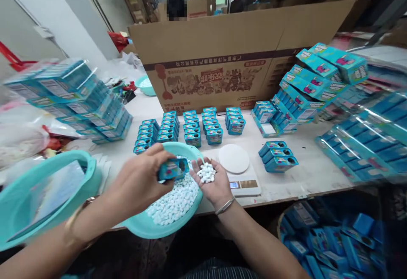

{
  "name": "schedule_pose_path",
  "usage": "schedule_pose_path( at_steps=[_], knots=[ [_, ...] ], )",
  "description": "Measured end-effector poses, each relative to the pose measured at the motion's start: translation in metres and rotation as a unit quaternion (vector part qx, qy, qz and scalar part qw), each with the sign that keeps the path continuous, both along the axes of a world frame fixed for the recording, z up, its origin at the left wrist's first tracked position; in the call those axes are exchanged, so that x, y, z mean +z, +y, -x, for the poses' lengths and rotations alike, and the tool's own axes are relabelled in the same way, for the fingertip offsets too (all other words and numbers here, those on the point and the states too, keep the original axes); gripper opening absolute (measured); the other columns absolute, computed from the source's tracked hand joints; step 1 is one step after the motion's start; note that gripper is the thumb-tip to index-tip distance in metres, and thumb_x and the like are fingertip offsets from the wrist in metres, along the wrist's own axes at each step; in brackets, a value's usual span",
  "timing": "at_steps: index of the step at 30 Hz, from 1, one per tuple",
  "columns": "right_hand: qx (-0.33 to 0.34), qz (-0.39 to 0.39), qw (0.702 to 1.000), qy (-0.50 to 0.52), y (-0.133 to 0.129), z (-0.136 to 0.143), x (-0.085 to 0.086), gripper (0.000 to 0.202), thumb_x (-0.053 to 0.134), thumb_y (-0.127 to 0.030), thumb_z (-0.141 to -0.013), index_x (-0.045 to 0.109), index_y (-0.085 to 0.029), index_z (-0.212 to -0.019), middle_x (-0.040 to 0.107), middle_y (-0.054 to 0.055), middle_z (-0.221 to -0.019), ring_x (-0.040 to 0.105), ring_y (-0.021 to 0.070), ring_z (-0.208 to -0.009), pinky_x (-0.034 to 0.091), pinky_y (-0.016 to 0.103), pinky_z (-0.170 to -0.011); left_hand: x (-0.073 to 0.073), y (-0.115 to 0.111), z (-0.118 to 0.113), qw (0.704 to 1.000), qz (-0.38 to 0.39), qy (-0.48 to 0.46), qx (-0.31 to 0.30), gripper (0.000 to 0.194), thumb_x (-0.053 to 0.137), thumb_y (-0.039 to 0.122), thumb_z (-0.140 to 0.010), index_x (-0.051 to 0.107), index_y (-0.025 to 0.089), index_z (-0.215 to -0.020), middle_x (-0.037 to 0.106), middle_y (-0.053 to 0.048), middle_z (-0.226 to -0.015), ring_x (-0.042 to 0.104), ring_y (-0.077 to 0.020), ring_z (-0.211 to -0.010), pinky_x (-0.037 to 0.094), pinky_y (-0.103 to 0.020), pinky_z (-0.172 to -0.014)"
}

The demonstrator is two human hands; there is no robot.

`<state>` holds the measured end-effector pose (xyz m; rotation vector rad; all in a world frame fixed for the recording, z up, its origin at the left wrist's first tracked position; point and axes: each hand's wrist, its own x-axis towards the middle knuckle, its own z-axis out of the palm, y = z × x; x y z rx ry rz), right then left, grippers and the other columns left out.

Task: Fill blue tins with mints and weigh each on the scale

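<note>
Now, left hand (143, 175): we grasp one box (173, 169).
Right hand (216, 188): open, cradling white pellets (206, 173).
Beyond: one carton (222, 41), Chinese lettering (211, 75).

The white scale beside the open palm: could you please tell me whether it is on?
The scale appears on: its display glows bluish, though its digits are too small to read.

So I'm looking at a white table (305, 166) here. Near edge has a teal basin (165, 228) full of white pieces (173, 200), with a white scale (248, 181) just right of it. Rows of small blue boxes (192, 130) stand beyond the basin, three more blue boxes (280, 158) sit right of the scale, and wrapped stacks (89, 101) fill the far left.
</note>
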<state>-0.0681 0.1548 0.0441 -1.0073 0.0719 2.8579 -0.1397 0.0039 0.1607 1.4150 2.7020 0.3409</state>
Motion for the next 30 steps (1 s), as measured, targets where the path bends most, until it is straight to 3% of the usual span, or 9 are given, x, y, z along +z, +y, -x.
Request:
schedule_pose_path(
  at_steps=[2,4,10,13,17,20,23,26,30],
  knots=[
    [0.034,0.011,0.999,-0.01,-0.024,0.007,-0.001,0.019,0.044,-0.022,-0.089,0.057,-0.017,-0.077,0.07,0.006,-0.075,0.07,0.0216,-0.08,0.056,0.04,-0.07,-0.005,-0.005,0.001,0.994,0.107,0.008,0.005,0.022,0.057,0.017,-0.067,0.066,0.02,-0.086,0.06,-0.003,-0.084,0.059,-0.0174,-0.068,0.041,-0.027,-0.059],
    [0.055,0.019,0.998,-0.02,-0.041,0.011,-0.004,0.018,0.044,-0.021,-0.089,0.056,-0.017,-0.077,0.069,0.006,-0.073,0.07,0.0208,-0.074,0.056,0.037,-0.066,-0.009,-0.01,0.003,0.987,0.161,0.015,0.012,0.02,0.055,0.016,-0.065,0.065,0.02,-0.082,0.06,-0.003,-0.084,0.059,-0.0174,-0.065,0.04,-0.027,-0.057],
    [0.054,0.014,0.998,-0.011,-0.061,0.018,-0.006,0.016,0.045,-0.019,-0.088,0.055,-0.017,-0.075,0.069,0.006,-0.069,0.067,0.0171,-0.063,0.052,0.028,-0.056,-0.015,-0.02,0.002,0.983,0.181,0.012,-0.019,0.02,0.054,0.017,-0.066,0.065,0.022,-0.081,0.062,-0.004,-0.088,0.063,-0.0212,-0.071,0.042,-0.029,-0.059],
    [0.057,0.004,0.998,-0.029,-0.065,0.019,-0.009,0.014,0.047,-0.018,-0.087,0.055,-0.017,-0.075,0.069,0.005,-0.068,0.067,0.0174,-0.063,0.054,0.031,-0.06,-0.019,-0.02,0.004,0.981,0.194,0.008,-0.017,0.016,0.054,0.016,-0.065,0.064,0.021,-0.077,0.062,-0.005,-0.086,0.064,-0.0221,-0.07,0.041,-0.03,-0.057],
    [0.072,0.008,0.997,-0.02,-0.064,0.017,-0.011,0.014,0.047,-0.019,-0.087,0.055,-0.018,-0.076,0.068,0.003,-0.065,0.062,0.0154,-0.052,0.054,0.032,-0.055,-0.013,-0.021,0.014,0.991,0.132,-0.005,0.01,0.022,0.059,0.023,-0.068,0.067,0.022,-0.088,0.064,-0.003,-0.088,0.064,-0.0218,-0.073,0.044,-0.03,-0.061],
    [0.065,0.021,0.998,-0.003,-0.046,0.009,-0.006,0.015,0.046,-0.019,-0.087,0.056,-0.018,-0.076,0.067,0.003,-0.064,0.063,0.0161,-0.053,0.055,0.033,-0.055,-0.007,-0.02,0.021,0.996,-0.001,-0.088,0.025,0.032,0.066,0.031,-0.068,0.068,0.023,-0.1,0.068,-0.001,-0.089,0.065,-0.021,-0.08,0.049,-0.03,-0.07],
    [0.029,0.018,0.999,0.026,-0.009,-0.011,-0.002,0.014,0.046,-0.018,-0.087,0.058,-0.017,-0.078,0.07,0.006,-0.073,0.07,0.0202,-0.072,0.058,0.039,-0.064,-0.006,-0.005,0.024,0.974,-0.134,-0.168,0.078,0.039,0.071,0.04,-0.066,0.067,0.021,-0.1,0.071,-0.001,-0.087,0.066,-0.0216,-0.08,0.052,-0.033,-0.074],
    [-0.063,-0.026,0.997,0.034,0.038,-0.042,-0.006,0.013,0.049,-0.017,-0.085,0.06,-0.017,-0.079,0.071,0.006,-0.078,0.071,0.0199,-0.079,0.058,0.04,-0.07,-0.013,0.033,0.022,0.957,-0.205,-0.188,0.086,0.04,0.073,0.041,-0.064,0.068,0.02,-0.098,0.073,-0.002,-0.092,0.066,-0.0235,-0.087,0.052,-0.036,-0.081],
    [-0.218,-0.098,0.971,-0.018,0.096,-0.085,-0.02,0.012,0.048,-0.015,-0.083,0.059,-0.019,-0.08,0.069,0.003,-0.074,0.069,0.0152,-0.069,0.058,0.032,-0.062,-0.04,0.106,0.013,0.968,-0.191,-0.161,0.01,0.034,0.07,0.035,-0.069,0.069,0.02,-0.099,0.073,-0.004,-0.099,0.066,-0.0243,-0.095,0.048,-0.04,-0.093]
  ],
)
